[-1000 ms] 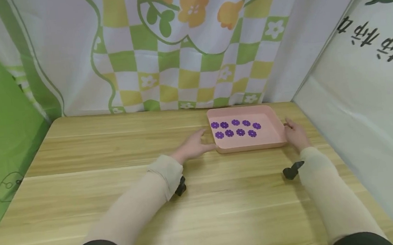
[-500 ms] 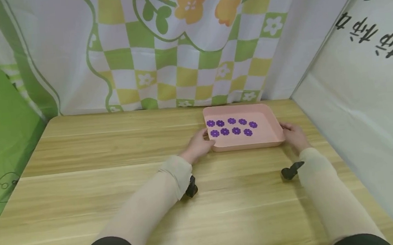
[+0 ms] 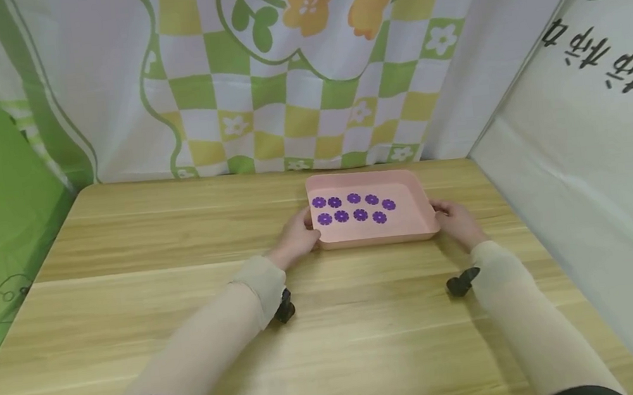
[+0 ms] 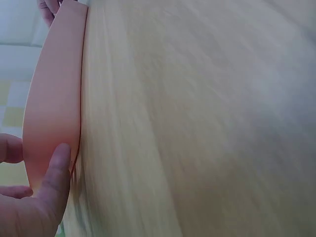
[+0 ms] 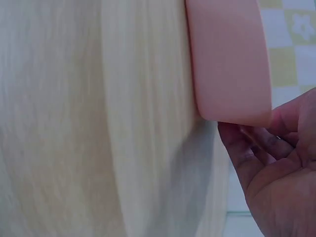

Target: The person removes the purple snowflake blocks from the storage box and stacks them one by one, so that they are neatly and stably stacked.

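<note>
You've moved the pink tray point(image 3: 378, 241) leftward, left grip point(image 3: 296, 237) and right grip point(image 3: 459, 219) holding its ends; likely light, stiff; grasp there.

Upon inspection, I count one table point(image 3: 359, 346), one pink tray point(image 3: 408, 219), nine purple flower-shaped pieces point(image 3: 361, 215), one left hand point(image 3: 295, 237), one right hand point(image 3: 459, 222) and two black wrist devices point(image 3: 285, 307).

Looking forward-down from head toward 12 o'clock, close-up from left wrist cam point(image 3: 285, 307) at 8 o'clock and right wrist cam point(image 3: 462, 284) at 4 o'clock, all sharing pink tray point(image 3: 412, 215).
</note>
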A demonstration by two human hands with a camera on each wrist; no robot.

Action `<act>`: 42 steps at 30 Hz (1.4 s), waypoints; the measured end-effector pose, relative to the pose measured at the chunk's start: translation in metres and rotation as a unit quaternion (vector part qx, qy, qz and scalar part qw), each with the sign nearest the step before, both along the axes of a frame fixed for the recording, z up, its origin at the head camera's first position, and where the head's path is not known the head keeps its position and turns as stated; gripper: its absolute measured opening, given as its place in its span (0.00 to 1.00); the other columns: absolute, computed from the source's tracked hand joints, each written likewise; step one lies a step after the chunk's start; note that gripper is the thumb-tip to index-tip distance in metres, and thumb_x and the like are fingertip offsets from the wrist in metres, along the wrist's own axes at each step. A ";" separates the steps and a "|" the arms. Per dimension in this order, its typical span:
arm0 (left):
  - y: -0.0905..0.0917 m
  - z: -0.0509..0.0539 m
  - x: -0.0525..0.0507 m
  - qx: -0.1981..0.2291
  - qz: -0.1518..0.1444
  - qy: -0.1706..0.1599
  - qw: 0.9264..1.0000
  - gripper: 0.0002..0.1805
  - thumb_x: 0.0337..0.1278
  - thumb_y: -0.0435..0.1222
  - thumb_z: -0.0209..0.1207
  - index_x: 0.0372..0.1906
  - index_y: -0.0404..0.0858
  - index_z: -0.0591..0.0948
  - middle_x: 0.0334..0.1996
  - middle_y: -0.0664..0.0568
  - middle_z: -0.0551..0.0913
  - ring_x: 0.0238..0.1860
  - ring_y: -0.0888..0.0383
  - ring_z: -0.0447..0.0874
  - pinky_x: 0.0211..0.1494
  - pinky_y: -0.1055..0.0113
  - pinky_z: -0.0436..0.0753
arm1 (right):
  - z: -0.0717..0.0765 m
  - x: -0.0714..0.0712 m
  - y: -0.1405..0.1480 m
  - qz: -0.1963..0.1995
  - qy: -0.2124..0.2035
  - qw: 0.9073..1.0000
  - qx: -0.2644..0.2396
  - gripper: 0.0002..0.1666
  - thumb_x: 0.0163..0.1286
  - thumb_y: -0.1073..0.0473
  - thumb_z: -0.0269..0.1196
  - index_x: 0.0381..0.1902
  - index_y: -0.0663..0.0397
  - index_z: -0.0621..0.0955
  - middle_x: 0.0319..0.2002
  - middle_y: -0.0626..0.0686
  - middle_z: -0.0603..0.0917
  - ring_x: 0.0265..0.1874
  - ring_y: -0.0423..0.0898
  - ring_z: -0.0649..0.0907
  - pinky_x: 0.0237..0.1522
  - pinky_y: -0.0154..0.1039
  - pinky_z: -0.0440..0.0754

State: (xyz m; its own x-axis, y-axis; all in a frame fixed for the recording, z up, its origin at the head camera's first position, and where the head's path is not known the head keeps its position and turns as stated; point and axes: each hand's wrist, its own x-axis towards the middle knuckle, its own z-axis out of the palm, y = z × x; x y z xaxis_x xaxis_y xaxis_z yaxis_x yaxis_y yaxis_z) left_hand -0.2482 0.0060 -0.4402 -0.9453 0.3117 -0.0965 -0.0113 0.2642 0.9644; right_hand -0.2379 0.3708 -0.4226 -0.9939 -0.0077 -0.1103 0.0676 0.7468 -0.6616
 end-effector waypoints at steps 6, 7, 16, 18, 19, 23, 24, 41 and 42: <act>-0.023 0.001 0.009 0.009 -0.004 -0.029 1.000 0.39 0.69 0.21 0.51 0.82 0.34 0.53 0.59 0.32 0.75 0.52 0.41 0.81 0.50 0.60 0.87 | 0.008 0.004 -0.018 0.038 -0.006 0.999 0.025 0.29 0.79 0.65 0.47 0.73 0.73 0.66 0.69 0.75 0.69 0.70 0.70 0.68 0.70 0.64 0.66; -0.027 0.002 0.010 0.010 -0.003 -0.033 0.999 0.39 0.70 0.21 0.51 0.82 0.34 0.53 0.60 0.31 0.74 0.52 0.41 0.81 0.51 0.59 0.87 | 0.009 0.004 -0.022 0.042 -0.005 0.998 0.036 0.29 0.79 0.64 0.48 0.73 0.73 0.67 0.68 0.74 0.70 0.69 0.70 0.68 0.69 0.64 0.67; -0.065 0.000 0.022 0.032 0.005 -0.065 0.997 0.38 0.71 0.22 0.49 0.82 0.35 0.52 0.64 0.29 0.69 0.56 0.38 0.79 0.56 0.57 0.85 | 0.011 0.012 -0.053 0.066 -0.006 0.997 0.031 0.28 0.80 0.63 0.49 0.73 0.70 0.69 0.67 0.72 0.72 0.67 0.67 0.73 0.67 0.62 0.71; -0.074 0.000 0.024 0.034 0.011 -0.070 0.997 0.38 0.71 0.21 0.49 0.82 0.34 0.52 0.64 0.28 0.68 0.58 0.37 0.78 0.57 0.56 0.85 | 0.010 0.014 -0.060 0.069 -0.007 0.997 0.016 0.27 0.80 0.63 0.49 0.73 0.70 0.69 0.66 0.72 0.74 0.65 0.67 0.75 0.66 0.61 0.73; -0.078 0.000 0.026 0.033 0.014 -0.072 0.997 0.37 0.72 0.21 0.49 0.82 0.33 0.52 0.65 0.28 0.68 0.58 0.36 0.78 0.58 0.56 0.84 | 0.009 0.015 -0.064 0.071 -0.006 0.997 0.013 0.27 0.80 0.63 0.49 0.73 0.70 0.69 0.66 0.72 0.75 0.64 0.66 0.76 0.65 0.60 0.73; -0.093 0.003 0.033 0.034 0.028 -0.084 0.995 0.38 0.71 0.20 0.49 0.81 0.32 0.52 0.67 0.27 0.66 0.61 0.33 0.76 0.59 0.54 0.84 | 0.006 0.018 -0.077 0.073 -0.012 0.997 -0.018 0.27 0.81 0.63 0.49 0.74 0.70 0.68 0.67 0.71 0.74 0.64 0.66 0.76 0.64 0.58 0.76; -0.096 0.004 0.034 0.035 0.030 -0.088 0.995 0.38 0.71 0.20 0.49 0.81 0.32 0.52 0.67 0.27 0.66 0.62 0.33 0.76 0.59 0.54 0.84 | 0.005 0.018 -0.079 0.073 -0.011 0.997 -0.023 0.28 0.81 0.63 0.49 0.74 0.70 0.68 0.68 0.71 0.73 0.65 0.66 0.75 0.64 0.58 0.76; -0.146 0.008 0.069 0.032 0.047 -0.099 0.993 0.38 0.70 0.20 0.48 0.81 0.31 0.50 0.68 0.25 0.63 0.65 0.30 0.71 0.57 0.57 0.85 | 0.005 0.033 -0.121 0.135 -0.037 0.988 -0.062 0.33 0.78 0.67 0.50 0.77 0.70 0.61 0.64 0.73 0.75 0.59 0.67 0.80 0.50 0.48 0.86; -0.148 0.008 0.070 0.032 0.050 -0.101 0.993 0.38 0.70 0.20 0.48 0.81 0.31 0.50 0.68 0.25 0.63 0.65 0.30 0.71 0.57 0.57 0.85 | 0.004 0.033 -0.123 0.143 -0.034 0.988 -0.053 0.33 0.78 0.67 0.51 0.77 0.70 0.61 0.63 0.73 0.75 0.59 0.66 0.81 0.51 0.48 0.86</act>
State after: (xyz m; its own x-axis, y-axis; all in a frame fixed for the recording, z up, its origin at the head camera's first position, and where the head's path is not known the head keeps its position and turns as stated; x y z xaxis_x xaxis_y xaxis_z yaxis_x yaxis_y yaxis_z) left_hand -0.1778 -0.1421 -0.4317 -0.9352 0.2288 -0.2702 -0.2295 0.1895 0.9547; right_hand -0.2049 0.2475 -0.4181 -0.9394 -0.3026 -0.1608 -0.0890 0.6686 -0.7383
